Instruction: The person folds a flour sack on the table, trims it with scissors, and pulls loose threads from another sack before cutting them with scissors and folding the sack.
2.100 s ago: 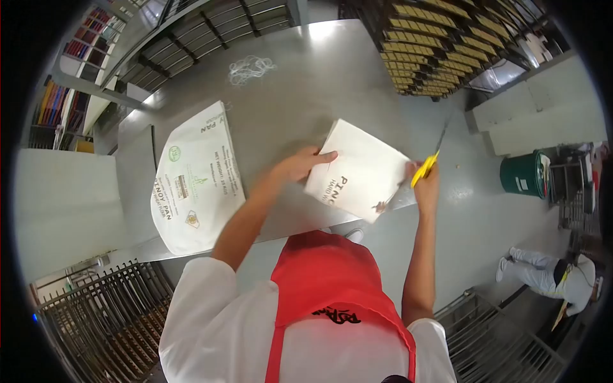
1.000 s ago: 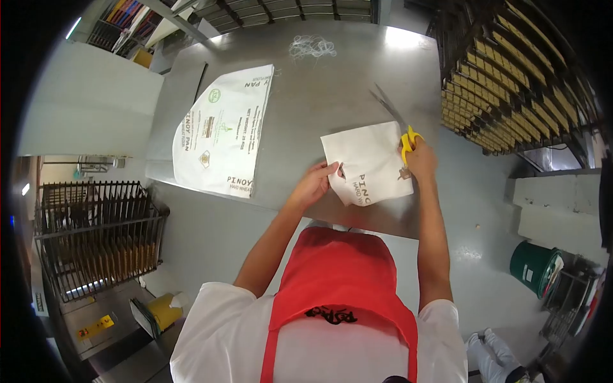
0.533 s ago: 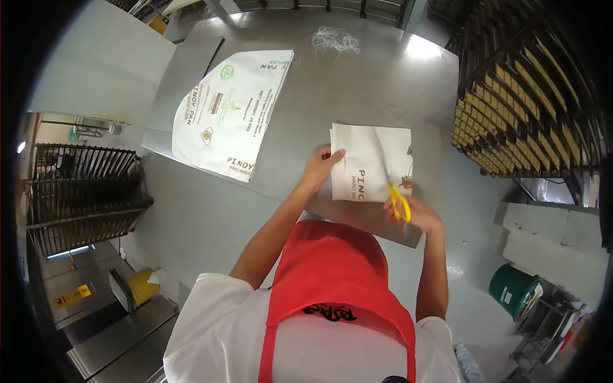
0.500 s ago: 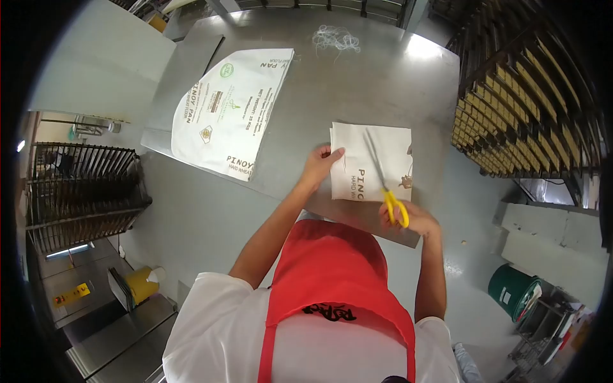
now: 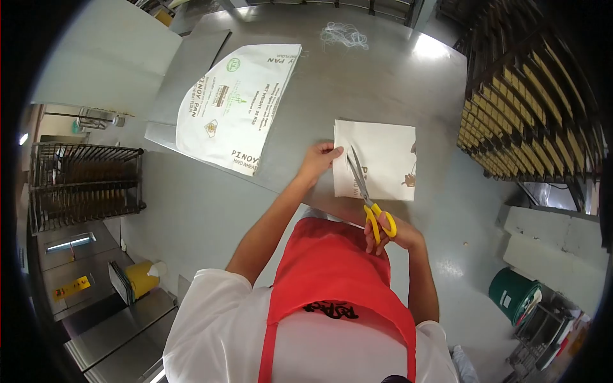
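Left hand [image 5: 317, 161]: we pinch folded white printed sack [image 5: 383, 140] by its edge on grey metal table [image 5: 306, 102] | right hand [image 5: 399, 235]: grasps yellow-handled steel scissors [image 5: 362, 185] | risk: blade tips near left thumb, slip could nick us

Single head-worn view; faces forward, down at worktop [image 5: 306, 89].

The left hand [image 5: 318, 161] grips the side of a folded, square white sheet with brown print [image 5: 386, 150]. The right hand [image 5: 391, 235] holds metal scissors with yellow handles [image 5: 363, 186], blades over the sheet. A big, flat white sack with green and brown words [image 5: 220, 127] and 1 tangle of thin white string [image 5: 345, 36] lie on the shiny grey metal table [image 5: 313, 89].
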Motion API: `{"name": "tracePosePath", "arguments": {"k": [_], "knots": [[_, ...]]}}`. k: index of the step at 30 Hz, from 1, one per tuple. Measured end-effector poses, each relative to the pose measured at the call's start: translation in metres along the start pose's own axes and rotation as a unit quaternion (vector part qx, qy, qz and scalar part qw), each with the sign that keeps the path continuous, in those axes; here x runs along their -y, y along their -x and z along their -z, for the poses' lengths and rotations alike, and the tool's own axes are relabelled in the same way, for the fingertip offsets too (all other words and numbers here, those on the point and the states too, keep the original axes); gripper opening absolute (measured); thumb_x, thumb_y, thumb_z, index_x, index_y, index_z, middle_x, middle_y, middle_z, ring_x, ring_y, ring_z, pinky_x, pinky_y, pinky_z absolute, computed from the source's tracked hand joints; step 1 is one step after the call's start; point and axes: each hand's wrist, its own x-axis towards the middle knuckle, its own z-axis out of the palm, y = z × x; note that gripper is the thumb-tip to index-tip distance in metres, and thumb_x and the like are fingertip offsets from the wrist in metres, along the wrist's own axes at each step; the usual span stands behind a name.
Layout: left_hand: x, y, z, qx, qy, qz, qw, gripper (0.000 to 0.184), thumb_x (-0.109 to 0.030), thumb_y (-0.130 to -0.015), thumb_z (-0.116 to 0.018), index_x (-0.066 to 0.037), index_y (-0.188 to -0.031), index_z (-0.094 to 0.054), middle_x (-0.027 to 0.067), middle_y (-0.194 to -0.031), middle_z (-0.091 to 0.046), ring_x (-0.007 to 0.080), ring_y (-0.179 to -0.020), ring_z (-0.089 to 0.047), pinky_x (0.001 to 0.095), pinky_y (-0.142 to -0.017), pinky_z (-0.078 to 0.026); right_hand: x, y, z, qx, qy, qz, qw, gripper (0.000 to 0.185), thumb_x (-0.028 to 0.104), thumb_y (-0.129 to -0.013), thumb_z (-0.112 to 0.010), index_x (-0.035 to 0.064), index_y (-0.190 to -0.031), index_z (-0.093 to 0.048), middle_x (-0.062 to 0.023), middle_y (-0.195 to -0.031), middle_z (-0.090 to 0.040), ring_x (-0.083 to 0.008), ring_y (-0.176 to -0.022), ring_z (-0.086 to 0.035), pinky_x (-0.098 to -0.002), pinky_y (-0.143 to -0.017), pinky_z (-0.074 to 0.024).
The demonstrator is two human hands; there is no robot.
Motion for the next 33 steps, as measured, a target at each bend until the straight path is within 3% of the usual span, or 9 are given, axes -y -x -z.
{"name": "tracePosePath", "arguments": {"k": [8, 10, 18, 33], "knots": [[-0.006, 0.011, 0.009, 0.054, 0.023, 0.027, 0.998, 0.03, -0.023, -0.091, -0.071, 0.002, -0.107, -0.068, 0.005, -0.095, -0.07, 0.0121, -0.08, -0.067, 0.0276, -0.074, -0.054, 0.009, -0.026, -0.013, -0.03, -0.014, -0.005, 0.999, 0.079, 0.077, -0.091, -0.034, 0.0019, -0.104, -0.056, -0.0142, -0.085, -0.066, -0.0293, -0.078, -0.072, -0.0357, -0.062, -0.0601], [-0.007, 0.013, 0.011, 0.071, 0.015, 0.045, 0.996, 0.029, -0.025, -0.09, -0.071, -0.002, -0.108, -0.069, 0.0022, -0.096, -0.07, 0.0094, -0.081, -0.063, 0.0253, -0.074, -0.049, 0.013, -0.034, -0.015, -0.032, -0.011, 0.004, 0.999, 0.08, 0.078, -0.091, -0.032, 0.002, -0.104, -0.056, -0.0141, -0.085, -0.066, -0.0293, -0.078, -0.072, -0.0356, -0.064, -0.0601], [-0.012, 0.02, 0.011, 0.048, -0.039, 0.002, 0.998, 0.027, -0.026, -0.09, -0.071, -0.002, -0.103, -0.072, 0.0006, -0.089, -0.069, 0.0072, -0.079, -0.061, 0.0248, -0.071, -0.049, 0.036, -0.06, -0.031, -0.076, -0.021, -0.003, 0.997, 0.081, 0.078, -0.091, -0.031, 0.0006, -0.099, -0.053, -0.0124, -0.078, -0.063, -0.0244, -0.073, -0.069, -0.0316, -0.063, -0.0575], [-0.01, 0.007, 0.011, -0.031, -0.061, -0.081, 0.994, 0.031, -0.028, -0.088, -0.072, 0.003, -0.092, -0.071, 0.001, -0.077, -0.066, 0.0068, -0.07, -0.055, 0.0251, -0.062, -0.045, 0.049, -0.077, -0.031, -0.102, 0.005, -0.026, 0.994, 0.083, 0.082, -0.089, -0.024, 0.006, -0.093, -0.058, -0.0073, -0.07, -0.059, -0.0276, -0.073, -0.071, -0.0342, -0.064, -0.0587]]}}
